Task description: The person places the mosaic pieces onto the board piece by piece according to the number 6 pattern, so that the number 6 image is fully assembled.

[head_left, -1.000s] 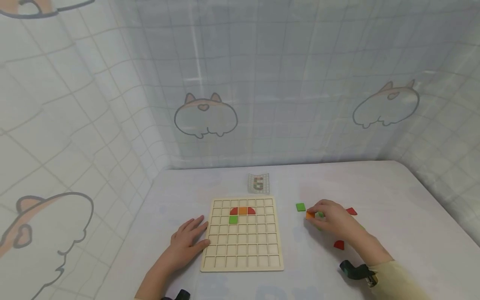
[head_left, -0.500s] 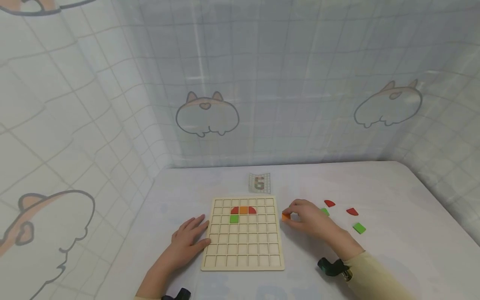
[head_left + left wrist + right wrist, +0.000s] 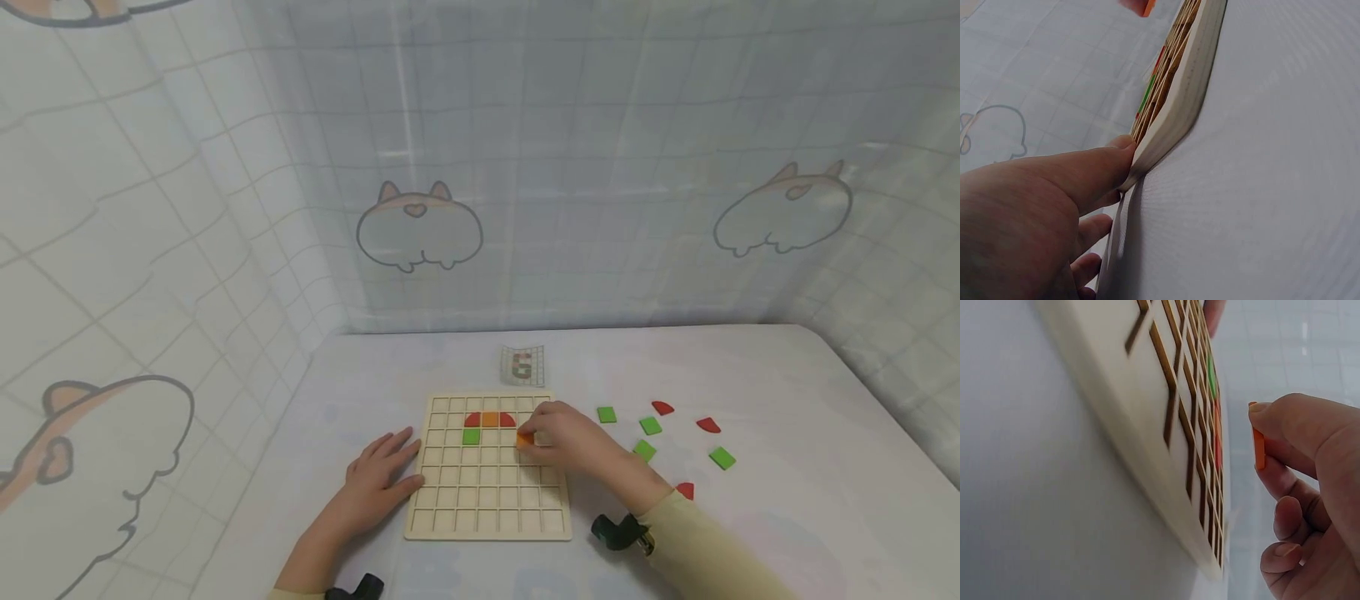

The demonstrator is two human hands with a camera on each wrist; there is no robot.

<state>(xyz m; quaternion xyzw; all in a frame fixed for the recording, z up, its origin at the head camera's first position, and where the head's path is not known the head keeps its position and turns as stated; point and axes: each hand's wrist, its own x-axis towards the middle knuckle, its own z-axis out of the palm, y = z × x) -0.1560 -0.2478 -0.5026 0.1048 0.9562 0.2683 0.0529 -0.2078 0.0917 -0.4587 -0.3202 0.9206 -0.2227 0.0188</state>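
Has carried the orange tile (image 3: 1259, 450) leftward in the right hand (image 3: 573, 437), from just right of the grid board (image 3: 487, 537) half a second ago to above the board's right part now. Pinches that tile between thumb and fingertips, apart from the board's surface in the right wrist view, with the other fingers loosely curled. Keeps the left hand (image 3: 384, 473) at the board's left edge as before, fingers spread and fairly straight, thumb touching the rim rather than gripping it. Can make out, set in the board's far half, an orange square (image 3: 490, 419) between a left red piece (image 3: 472, 420) and a right red piece (image 3: 507, 420), plus a green square (image 3: 471, 437) on the near side of the left one. Shows, on the table (image 3: 787, 375) right of the board, four loose green squares (image 3: 650, 426) and three loose red pieces (image 3: 708, 425), scattered. Shows also a small card (image 3: 522, 367) with a coloured figure, just beyond the board's far edge.
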